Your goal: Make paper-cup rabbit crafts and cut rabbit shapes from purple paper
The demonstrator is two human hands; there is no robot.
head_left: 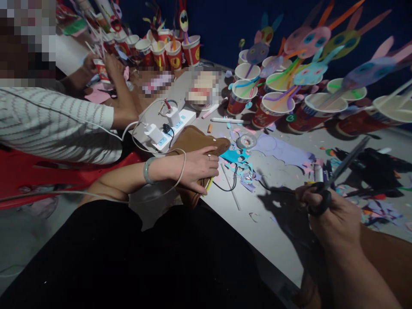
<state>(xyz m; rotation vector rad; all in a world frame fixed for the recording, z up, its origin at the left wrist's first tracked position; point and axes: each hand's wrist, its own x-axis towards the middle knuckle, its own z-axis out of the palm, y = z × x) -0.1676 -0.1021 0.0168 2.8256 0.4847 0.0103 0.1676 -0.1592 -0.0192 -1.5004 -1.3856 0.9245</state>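
Note:
My left hand [198,167] lies flat with its fingers spread on a brown bag [189,141] at the table's near edge. A thin white cable loops over that wrist. Off to the right, my right hand [333,214] is raised above the table, closed around the black handles of a pair of scissors [349,161]. The blades point up and away from me. Beyond my left hand lie a roll of clear tape [246,140], turquoise paper scraps [236,158] and a purple paper sheet [283,150] with cut edges.
Red paper cups [273,107] with paper animal faces on sticks line the back. A white power strip [175,128] with chargers stands left of the bag. A co-worker's hands [109,64] hold another cup at the far left. Scraps [383,212] litter the right side.

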